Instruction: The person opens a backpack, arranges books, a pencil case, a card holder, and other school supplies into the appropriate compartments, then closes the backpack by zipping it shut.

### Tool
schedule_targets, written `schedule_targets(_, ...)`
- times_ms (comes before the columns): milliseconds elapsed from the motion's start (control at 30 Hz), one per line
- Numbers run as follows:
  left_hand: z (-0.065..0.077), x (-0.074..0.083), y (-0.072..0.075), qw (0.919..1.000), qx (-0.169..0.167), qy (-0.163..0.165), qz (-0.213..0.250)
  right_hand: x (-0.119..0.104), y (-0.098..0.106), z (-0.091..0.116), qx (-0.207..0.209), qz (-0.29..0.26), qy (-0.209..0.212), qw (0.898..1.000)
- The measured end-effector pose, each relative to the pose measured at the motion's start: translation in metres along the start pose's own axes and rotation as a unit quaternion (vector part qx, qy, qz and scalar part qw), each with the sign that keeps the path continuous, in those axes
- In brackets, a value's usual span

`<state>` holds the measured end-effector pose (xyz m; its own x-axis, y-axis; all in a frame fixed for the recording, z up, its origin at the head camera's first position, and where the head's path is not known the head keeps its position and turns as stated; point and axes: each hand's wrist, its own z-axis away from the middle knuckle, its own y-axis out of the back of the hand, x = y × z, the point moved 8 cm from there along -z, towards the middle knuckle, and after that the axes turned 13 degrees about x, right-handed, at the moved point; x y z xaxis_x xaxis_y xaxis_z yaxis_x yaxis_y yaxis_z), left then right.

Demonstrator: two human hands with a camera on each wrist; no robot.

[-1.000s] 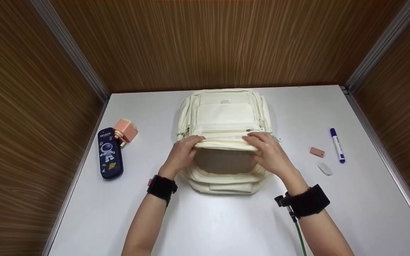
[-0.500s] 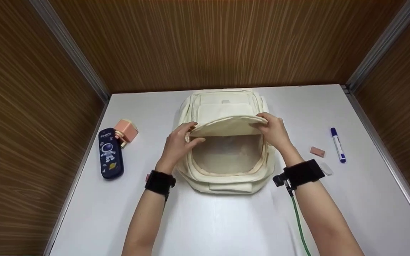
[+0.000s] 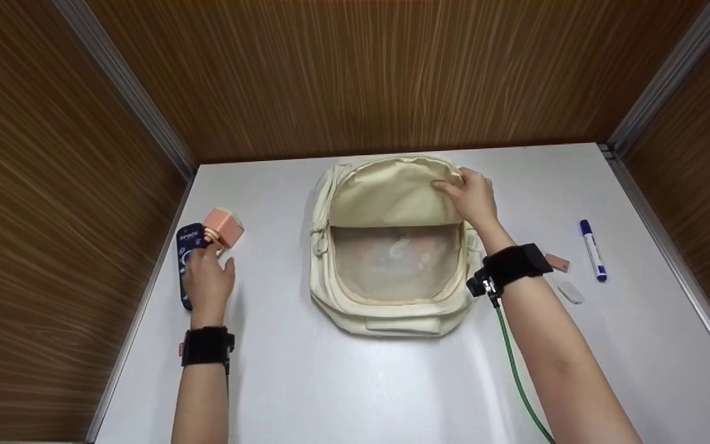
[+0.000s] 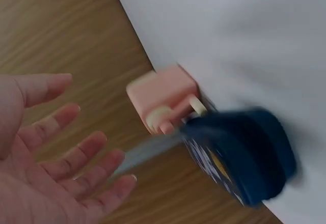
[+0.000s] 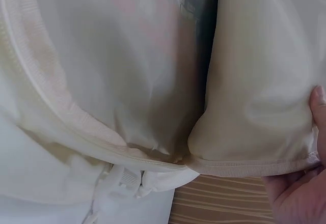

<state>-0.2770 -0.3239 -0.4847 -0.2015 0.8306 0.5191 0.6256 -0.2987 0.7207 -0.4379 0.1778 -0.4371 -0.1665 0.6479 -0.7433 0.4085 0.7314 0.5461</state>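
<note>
A cream backpack (image 3: 336,302) lies on the table, its front panel (image 3: 386,197) folded up to show a pocket with a see-through mesh-like lining. My right hand (image 3: 477,200) pinches the panel's edge at the upper right, thumb on the inner face, as the right wrist view also shows. Over at the left, my left hand (image 3: 208,280) has its fingers spread and overlaps a dark blue pencil case (image 3: 191,236) with space pictures. In the left wrist view that hand holds nothing, apart from the case (image 4: 254,147). Against the case sits a pink boxy thing (image 3: 224,227) with a crank-like handle.
On the right lie a blue-capped marker (image 3: 593,251), a small pink block (image 3: 557,263) and a pale oval piece (image 3: 571,292). A green cable (image 3: 515,370) trails from the right wrist strap. Wood-grain walls (image 3: 392,74) stand behind and at both sides.
The right hand has lifted the backpack's front panel up and back, widening the opening. My left hand has let go of the backpack and moved left to the pencil case.
</note>
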Motion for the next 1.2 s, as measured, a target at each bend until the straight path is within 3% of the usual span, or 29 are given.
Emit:
schedule_targets(167, 0.001, -0.040, 0.006, 0.9937, -0.047, 0.078, -0.066, -0.001, -0.005, -0.004, -0.009, 0.021, -0.008, 1.000)
schedule_targets(333, 0.011, -0.063, -0.005, 0.9780, -0.116, 0.134, -0.110, 0.003, -0.006, -0.005, -0.020, 0.046, -0.032, 0.998)
schedule_targets(500, 0.018, -0.078, -0.019, 0.9709, -0.144, 0.154, -0.114, 0.004, -0.005, -0.006, -0.023, 0.053, -0.039, 0.998)
schedule_targets(700, 0.022, -0.089, -0.027, 0.9721, -0.136, 0.161, -0.102, 0.006, -0.004, -0.005, -0.028, 0.054, -0.040, 0.997)
schedule_targets(867, 0.018, -0.090, -0.015, 0.9791, -0.100, 0.153, -0.089, 0.004, -0.009, -0.002, -0.026, 0.051, -0.045, 0.997)
schedule_targets(1000, 0.028, -0.083, 0.005, 0.9829, -0.068, 0.149, -0.085, -0.001, -0.015, 0.001, -0.041, 0.048, -0.037, 0.997)
schedule_targets(1100, 0.031, -0.064, 0.025, 0.9867, -0.040, 0.137, -0.077, -0.003, -0.014, 0.000, -0.042, 0.053, -0.036, 0.997)
schedule_targets(1200, 0.028, -0.035, 0.048, 0.9909, -0.008, 0.115, -0.069, -0.004, -0.009, -0.002, -0.038, 0.059, -0.036, 0.997)
